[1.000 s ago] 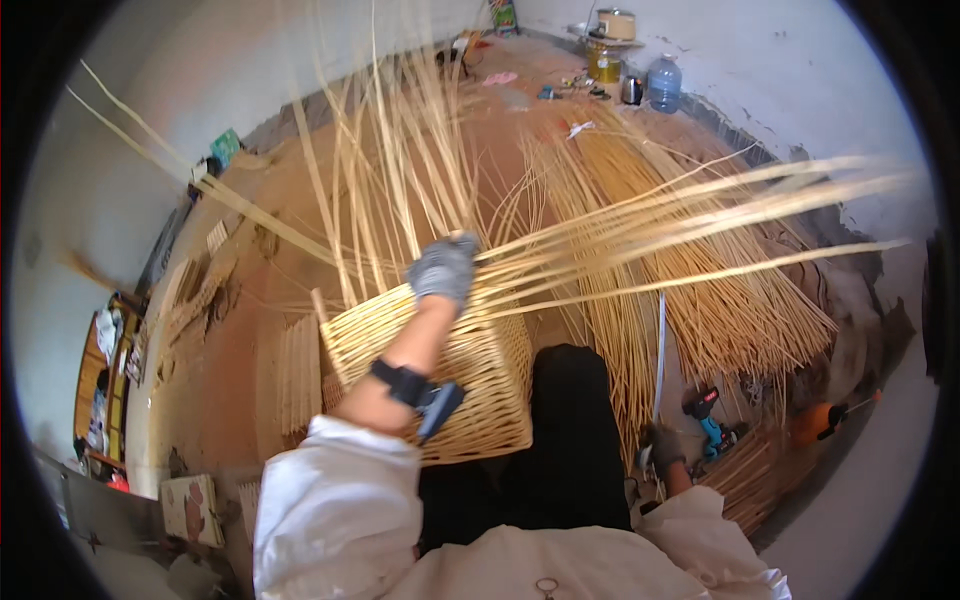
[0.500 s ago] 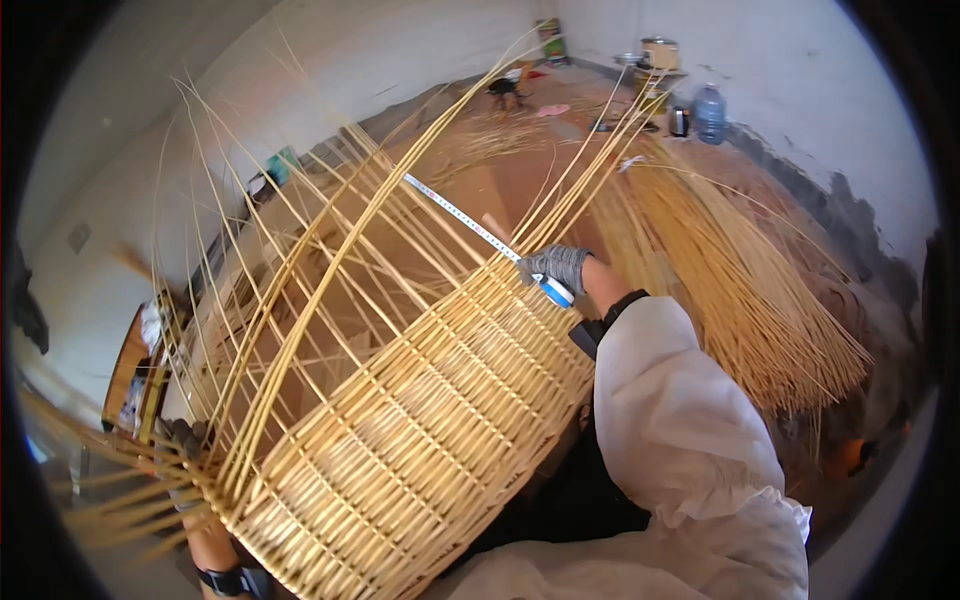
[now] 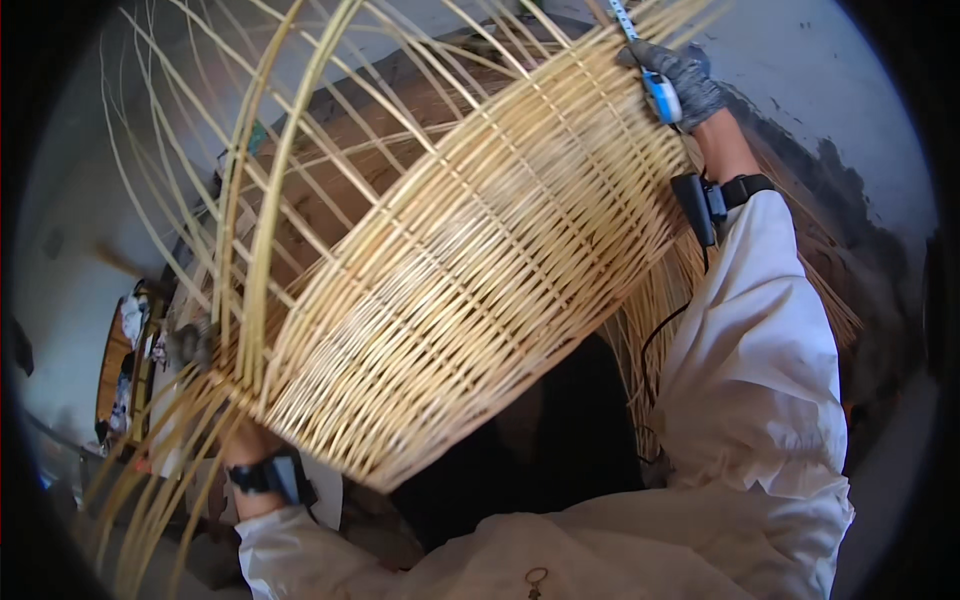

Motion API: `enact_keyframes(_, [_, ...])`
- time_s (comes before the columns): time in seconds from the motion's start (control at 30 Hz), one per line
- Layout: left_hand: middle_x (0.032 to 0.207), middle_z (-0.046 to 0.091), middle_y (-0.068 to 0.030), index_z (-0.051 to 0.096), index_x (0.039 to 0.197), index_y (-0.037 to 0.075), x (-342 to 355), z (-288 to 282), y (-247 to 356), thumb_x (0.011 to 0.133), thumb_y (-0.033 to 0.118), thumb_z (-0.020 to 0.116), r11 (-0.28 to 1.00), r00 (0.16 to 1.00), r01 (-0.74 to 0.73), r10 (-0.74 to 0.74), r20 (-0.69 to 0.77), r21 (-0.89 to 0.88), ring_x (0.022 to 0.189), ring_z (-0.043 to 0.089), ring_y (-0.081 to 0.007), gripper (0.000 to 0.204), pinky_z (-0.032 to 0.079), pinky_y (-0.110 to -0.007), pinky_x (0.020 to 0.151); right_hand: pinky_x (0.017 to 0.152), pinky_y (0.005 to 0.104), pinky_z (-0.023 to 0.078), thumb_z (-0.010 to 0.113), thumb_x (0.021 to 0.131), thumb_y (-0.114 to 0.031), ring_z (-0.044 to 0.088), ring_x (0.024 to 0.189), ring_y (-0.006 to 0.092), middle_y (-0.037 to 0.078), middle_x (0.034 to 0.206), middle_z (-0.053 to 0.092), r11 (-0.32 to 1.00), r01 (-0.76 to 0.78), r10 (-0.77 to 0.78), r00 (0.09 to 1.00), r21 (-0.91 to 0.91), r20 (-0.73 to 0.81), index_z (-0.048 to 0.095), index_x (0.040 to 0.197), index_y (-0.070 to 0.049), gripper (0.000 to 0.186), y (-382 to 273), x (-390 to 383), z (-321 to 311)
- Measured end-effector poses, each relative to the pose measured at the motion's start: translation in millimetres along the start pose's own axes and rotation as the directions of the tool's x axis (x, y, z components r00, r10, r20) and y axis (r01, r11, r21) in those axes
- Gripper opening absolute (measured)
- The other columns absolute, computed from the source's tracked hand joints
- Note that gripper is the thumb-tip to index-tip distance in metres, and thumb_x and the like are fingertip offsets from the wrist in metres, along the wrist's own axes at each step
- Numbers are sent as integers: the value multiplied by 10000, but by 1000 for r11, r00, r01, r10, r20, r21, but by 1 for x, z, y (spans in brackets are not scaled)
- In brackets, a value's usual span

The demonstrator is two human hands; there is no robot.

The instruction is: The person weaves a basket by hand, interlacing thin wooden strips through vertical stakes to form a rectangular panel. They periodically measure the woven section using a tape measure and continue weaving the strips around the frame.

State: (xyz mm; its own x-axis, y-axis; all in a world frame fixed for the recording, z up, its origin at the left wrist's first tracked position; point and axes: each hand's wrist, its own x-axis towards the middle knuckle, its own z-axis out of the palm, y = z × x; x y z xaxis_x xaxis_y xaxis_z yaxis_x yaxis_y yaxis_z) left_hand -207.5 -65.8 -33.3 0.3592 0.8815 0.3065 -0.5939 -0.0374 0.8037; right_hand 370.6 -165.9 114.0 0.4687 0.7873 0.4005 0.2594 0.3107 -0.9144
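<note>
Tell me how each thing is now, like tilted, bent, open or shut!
Basket: tilted, left end lower in the picture.
Long rods: unwoven past the rim, some curved.
Tape measure: blade pulled out.
Right hand: gloved, fingers closed on the tape measure.
Left hand: gloved, at the basket's left end; grip partly hidden.
Wrist straps: worn on both wrists.

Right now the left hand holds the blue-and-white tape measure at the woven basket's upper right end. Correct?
Not quite, wrong hand. The head view shows the right hand holding the blue-and-white tape measure at the woven basket's upper right end.
</note>
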Motion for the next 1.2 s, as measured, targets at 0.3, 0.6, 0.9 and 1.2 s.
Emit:
enact_keyframes(0.3, [900, 568, -121, 477, 996, 0, 84, 4, 19, 895, 300, 352, 963, 976, 158, -119, 180, -217, 982, 471, -203, 340, 363, -330, 890, 531, 239, 449, 572, 770, -179, 538, 593, 111, 52, 725, 591, 894, 354, -390, 916, -275, -91, 625, 828, -13, 183, -10, -43, -22])
enact_keyframes(0.6, [847, 577, -113, 497, 935, 10, 92, 0, 15, 892, 313, 356, 950, 974, 141, -81, 212, -280, 975, 470, -202, 337, 352, -330, 896, 550, 223, 406, 510, 813, -150, 494, 598, 80, 33, 747, 609, 965, 166, -208, 955, -201, -209, 641, 857, -50, 170, 6, -53, -19])
enact_keyframes(0.9, [794, 586, -105, 517, 874, 20, 98, 16, 27, 890, 327, 359, 923, 905, 54, 116, 409, -380, 968, 469, -200, 345, 340, -330, 902, 484, 212, 376, 546, 789, -180, 451, 514, 71, -9, 600, 529, 982, 159, -182, 943, -104, -278, 607, 733, -45, 158, -34, -59, -13])
enact_keyframes(1.2, [638, 561, -77, 536, 645, 46, 102, 18, -4, 864, 305, 435, 927, 938, 120, 11, 346, -356, 541, 534, -182, 355, 484, -306, 525, 457, 192, 343, 525, 806, -366, 413, 513, 64, -13, 638, 503, 995, 26, -16, 994, 93, -107, 569, 812, -44, 325, 24, -120, -37])
